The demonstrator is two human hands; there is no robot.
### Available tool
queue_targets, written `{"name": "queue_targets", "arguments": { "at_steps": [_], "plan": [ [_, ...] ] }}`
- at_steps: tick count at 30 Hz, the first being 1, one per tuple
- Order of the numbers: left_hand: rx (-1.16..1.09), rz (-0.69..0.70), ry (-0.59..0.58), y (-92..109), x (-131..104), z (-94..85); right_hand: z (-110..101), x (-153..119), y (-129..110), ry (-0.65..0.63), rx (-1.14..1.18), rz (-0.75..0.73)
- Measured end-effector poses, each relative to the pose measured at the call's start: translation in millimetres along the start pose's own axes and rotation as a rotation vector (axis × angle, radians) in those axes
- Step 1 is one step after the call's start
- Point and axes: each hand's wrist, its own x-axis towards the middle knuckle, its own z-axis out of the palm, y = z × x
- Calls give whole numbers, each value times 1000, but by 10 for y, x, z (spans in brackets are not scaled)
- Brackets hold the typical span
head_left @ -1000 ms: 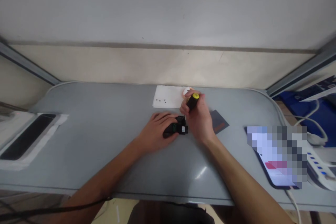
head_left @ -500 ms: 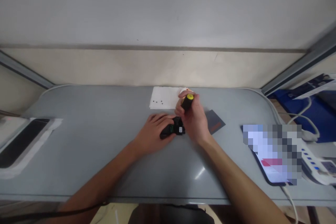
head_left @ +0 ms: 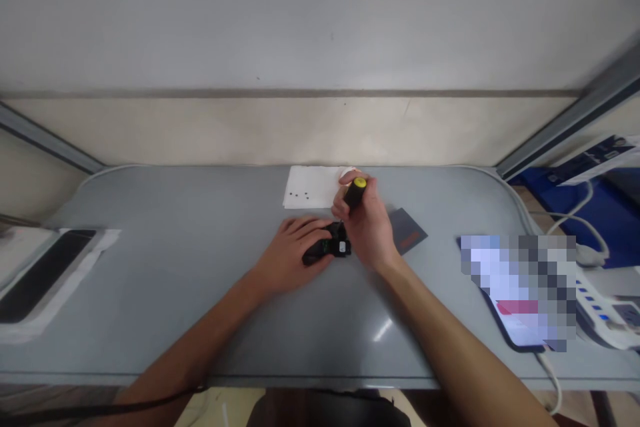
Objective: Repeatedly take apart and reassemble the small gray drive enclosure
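Observation:
My left hand (head_left: 295,250) grips a small black device (head_left: 327,248), which shows a bit of green circuit board and a white label, and holds it against the grey table. Over its right end, my right hand (head_left: 369,227) is closed around a screwdriver (head_left: 356,193) with a black handle and yellow cap. The handle leans a little, cap up; most of the shaft and the tip are hidden by the fingers. Just behind the hands lies a white sheet of paper (head_left: 313,180) bearing several tiny dark pieces that look like screws.
A dark grey card (head_left: 410,232) lies right of my right hand. Farther right are a phone (head_left: 515,293) with a cable and a white power strip (head_left: 607,313). A black slab-like device (head_left: 45,277) rests on white material at the left. A wall panel (head_left: 320,127) closes off the back.
The hands, device and screwdriver keep nearly the same place and grip. The whole view has shifted slightly.

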Motion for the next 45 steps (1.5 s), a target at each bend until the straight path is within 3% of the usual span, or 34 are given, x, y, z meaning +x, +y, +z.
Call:
{"name": "queue_targets", "arguments": {
  "at_steps": [24, 45],
  "plan": [
    [24, -5, -22, 7, 0, -36, -7, -29, -35, -34, 6, 16],
    [0, 1, -6, 13, -11, -18, -35, -59, 0, -21, -25, -96]
  ]
}}
